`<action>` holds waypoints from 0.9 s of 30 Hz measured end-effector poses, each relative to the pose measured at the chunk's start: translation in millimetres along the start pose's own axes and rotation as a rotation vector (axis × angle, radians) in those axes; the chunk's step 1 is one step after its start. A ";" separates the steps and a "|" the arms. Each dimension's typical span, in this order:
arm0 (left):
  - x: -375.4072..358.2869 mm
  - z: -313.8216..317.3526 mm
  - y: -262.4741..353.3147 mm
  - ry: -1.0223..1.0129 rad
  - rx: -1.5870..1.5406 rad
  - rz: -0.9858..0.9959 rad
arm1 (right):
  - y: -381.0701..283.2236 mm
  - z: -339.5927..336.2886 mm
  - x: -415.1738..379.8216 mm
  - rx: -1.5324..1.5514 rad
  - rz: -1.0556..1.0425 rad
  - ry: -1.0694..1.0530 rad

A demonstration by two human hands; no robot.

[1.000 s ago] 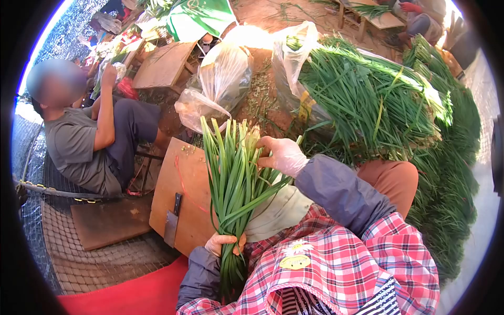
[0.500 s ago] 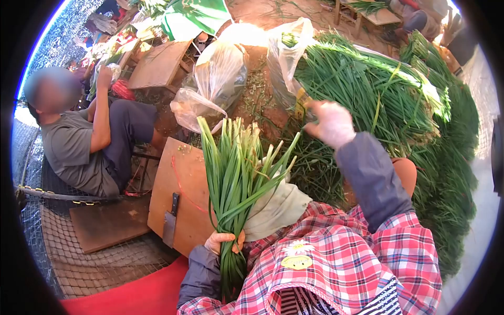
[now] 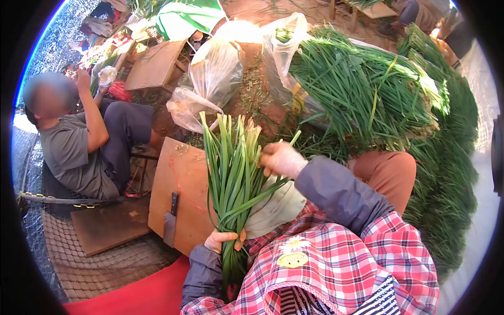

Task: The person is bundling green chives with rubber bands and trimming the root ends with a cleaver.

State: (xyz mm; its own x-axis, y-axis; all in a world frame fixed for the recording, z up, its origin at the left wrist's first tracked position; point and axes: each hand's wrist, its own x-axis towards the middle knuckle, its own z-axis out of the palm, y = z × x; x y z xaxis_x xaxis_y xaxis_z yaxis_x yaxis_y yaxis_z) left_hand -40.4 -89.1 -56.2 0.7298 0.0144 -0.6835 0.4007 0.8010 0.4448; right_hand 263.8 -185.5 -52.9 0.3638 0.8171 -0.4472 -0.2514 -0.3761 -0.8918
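My left hand [image 3: 222, 241] is wrapped round the lower part of a bunch of garlic chives [image 3: 231, 173], held upright with its pale cut ends at the top. At the bunch's upper right side is my right hand [image 3: 285, 160], its fingers curled and pinching at the outer stalks. A light grey-green cloth [image 3: 275, 210] lies behind the bunch, over my lap. Left of the bunch is a wooden board [image 3: 181, 220], with a cleaver [image 3: 170, 223] and a thin red string [image 3: 181, 184] on it.
A large heap of garlic chives [image 3: 352, 89] lies to the right, beside clear plastic bags [image 3: 215, 73]. A co-worker [image 3: 79, 147] sits at the left. A second board [image 3: 113, 223] rests on netting, and a wooden stand [image 3: 155, 65] is at the back.
My right hand has come from beside the chive heap to the upper side of the bunch. My left hand keeps its hold. The co-worker's raised hand has moved left.
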 end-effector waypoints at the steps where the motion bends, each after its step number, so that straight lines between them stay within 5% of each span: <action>1: 0.2 -0.8 -0.1 0.001 -0.001 -0.003 | 1.0 -10.0 6.0 0.055 -0.036 0.082; 4: -1.1 -3.4 -1.1 -0.023 0.006 0.021 | -15.1 -78.9 7.4 0.362 -0.208 0.463; 6: -2.1 -4.1 -2.2 -0.015 0.000 0.039 | -21.5 -126.4 -0.3 0.219 -0.278 0.671; 7: -2.8 -4.7 -2.5 -0.012 -0.002 0.047 | -18.9 -140.9 -3.0 0.022 -0.244 0.699; 9: -2.0 -6.7 -3.5 -0.016 0.001 0.036 | -4.2 -149.2 3.1 -1.248 0.091 0.617; 11: -0.8 -6.4 0.2 -0.021 0.017 0.020 | -29.5 -115.3 -28.0 -1.285 0.134 0.374; 13: -2.1 -3.2 0.3 -0.016 0.034 -0.004 | -33.2 -83.4 -35.3 -0.908 -0.230 0.305; 14: -3.3 -2.0 0.1 0.006 0.050 0.006 | -33.9 -63.2 -34.9 -0.405 -0.155 0.140; 19: -5.1 18.9 7.0 0.084 0.159 0.067 | -28.6 -5.1 -10.3 -0.532 -0.137 -0.033; 22: -6.9 18.2 6.5 0.085 0.156 0.049 | -7.5 -22.5 3.5 -0.659 -0.516 0.222; 24: -6.5 13.9 6.5 0.076 0.156 0.040 | -22.9 -60.1 4.7 0.117 -0.266 0.307; 27: -7.2 13.4 6.7 0.077 0.161 0.035 | -31.1 -130.7 3.6 0.293 -0.309 0.632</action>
State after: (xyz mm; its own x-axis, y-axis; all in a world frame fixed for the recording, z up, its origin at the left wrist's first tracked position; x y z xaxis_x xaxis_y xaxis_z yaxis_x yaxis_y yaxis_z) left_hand -35.5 -91.9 -40.6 0.7027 0.0917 -0.7056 0.4636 0.6933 0.5518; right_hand 390.1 -227.9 -35.8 0.8784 0.4277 -0.2134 -0.2508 0.0324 -0.9675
